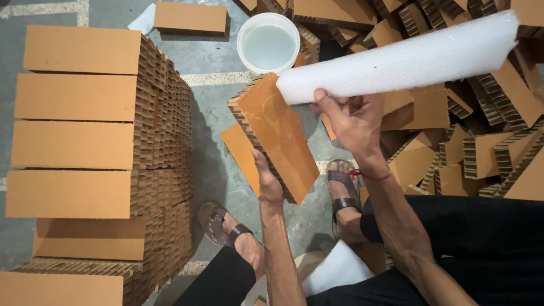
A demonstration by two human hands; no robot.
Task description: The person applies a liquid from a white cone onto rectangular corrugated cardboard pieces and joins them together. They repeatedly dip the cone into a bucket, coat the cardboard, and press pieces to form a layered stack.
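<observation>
Gripping cardboard block [277,136] w/ left hand [266,178]; right hand [351,116] raised, holding foam strip [402,59].

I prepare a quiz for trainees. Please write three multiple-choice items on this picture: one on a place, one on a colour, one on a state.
1. Where is the bucket?
A. above the held block
B. on the stack
C. beside the sandals

2. What colour is the foam sheet?
A. brown
B. white
C. black

3. How is the block held?
A. lying on the floor
B. lifted and tilted
C. set on the stack

Answers: 1 A, it stands on the floor past the block's top end. 2 B, the right hand holds a white sheet. 3 B, the left hand supports its lower edge in the air.
</observation>
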